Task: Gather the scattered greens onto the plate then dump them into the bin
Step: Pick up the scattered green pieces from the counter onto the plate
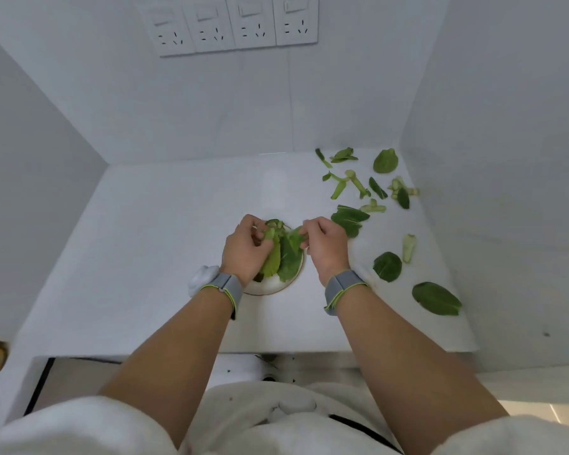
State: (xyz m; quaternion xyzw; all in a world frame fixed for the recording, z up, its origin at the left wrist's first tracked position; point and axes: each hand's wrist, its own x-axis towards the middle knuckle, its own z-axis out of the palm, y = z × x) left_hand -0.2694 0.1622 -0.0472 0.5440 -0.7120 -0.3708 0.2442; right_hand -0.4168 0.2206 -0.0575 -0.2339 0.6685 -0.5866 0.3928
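Hands over plate (pixel 270 285) at table (pixel 165 224) centre. My left hand (pixel 245 249) has its fingers curled round a pale green stalk; my right hand (pixel 324 246) pinches a leaf edge, both lowering pieces onto the pile so it stays inside the rim. Scattered greens (pixel 388 266) remain well apart on my right. Bin not in view.

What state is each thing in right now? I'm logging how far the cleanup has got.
Plate: on the counter, partly filled with leaves.
Leaves on plate: piled between both hands.
Left hand: grip curled on a pale stem over the plate.
Right hand: grip pinching a leaf at the plate's edge.
Scattered greens: still on the counter to the right, not gathered.
Wall switches: position unclear.
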